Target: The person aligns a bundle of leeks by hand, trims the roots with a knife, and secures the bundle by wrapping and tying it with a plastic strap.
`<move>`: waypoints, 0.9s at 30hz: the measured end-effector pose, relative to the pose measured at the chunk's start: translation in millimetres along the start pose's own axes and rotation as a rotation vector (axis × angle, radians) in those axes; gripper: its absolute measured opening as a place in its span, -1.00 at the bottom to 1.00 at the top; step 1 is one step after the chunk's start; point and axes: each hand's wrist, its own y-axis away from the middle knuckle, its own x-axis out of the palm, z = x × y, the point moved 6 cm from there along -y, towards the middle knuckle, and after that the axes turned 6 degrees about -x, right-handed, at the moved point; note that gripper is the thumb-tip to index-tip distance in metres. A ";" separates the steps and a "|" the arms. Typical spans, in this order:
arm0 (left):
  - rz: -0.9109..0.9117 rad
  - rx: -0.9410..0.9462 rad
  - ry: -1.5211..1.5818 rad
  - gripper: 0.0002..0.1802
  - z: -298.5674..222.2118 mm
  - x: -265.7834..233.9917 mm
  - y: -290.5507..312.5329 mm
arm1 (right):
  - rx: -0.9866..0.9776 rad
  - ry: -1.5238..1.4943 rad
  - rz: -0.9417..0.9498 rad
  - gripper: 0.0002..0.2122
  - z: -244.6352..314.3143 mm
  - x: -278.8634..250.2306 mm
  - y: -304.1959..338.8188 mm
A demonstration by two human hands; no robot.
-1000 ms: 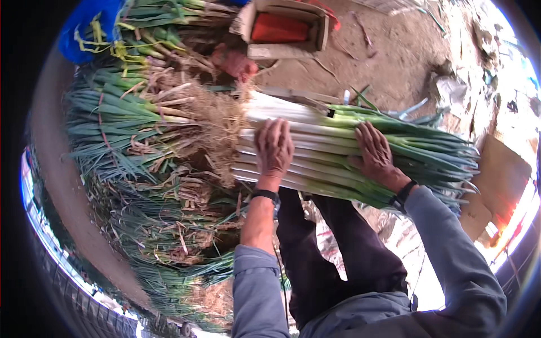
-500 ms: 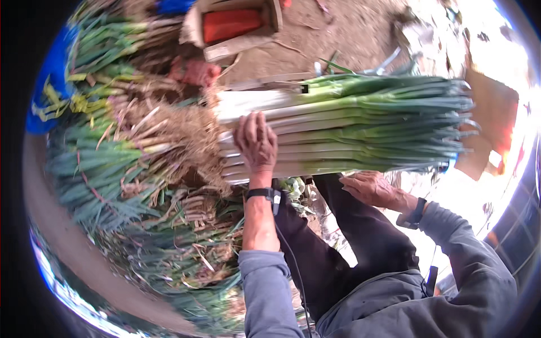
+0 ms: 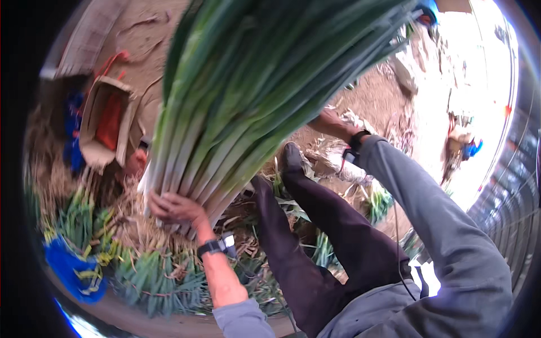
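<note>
Brown dirt floor point(image 3: 373, 94) under bright white light point(image 3: 472, 73) rightward

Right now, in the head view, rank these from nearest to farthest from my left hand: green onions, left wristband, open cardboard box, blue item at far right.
1. Green onions: touching the left hand at their white ends.
2. Left wristband: just below, on the wrist.
3. Open cardboard box: up and to the left.
4. Blue item: far right.

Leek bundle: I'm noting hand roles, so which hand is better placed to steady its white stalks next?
Probably the left hand: it rests against the white stalks, while the right hand is farther up, partly hidden behind the green leaves.
</note>
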 end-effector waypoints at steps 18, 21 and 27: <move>0.142 -0.077 0.272 -0.28 -30.1 11.5 7.4 | 0.065 -0.129 -0.479 -0.48 -70.3 123.4 -123.4; 0.162 0.041 0.050 -0.33 -25.1 5.9 1.8 | -0.019 -0.227 -0.362 -0.66 -53.8 121.3 -112.0; 0.078 0.122 -0.079 -0.39 34.6 13.3 -13.9 | 0.190 -0.701 -0.033 -0.65 -35.6 81.0 85.3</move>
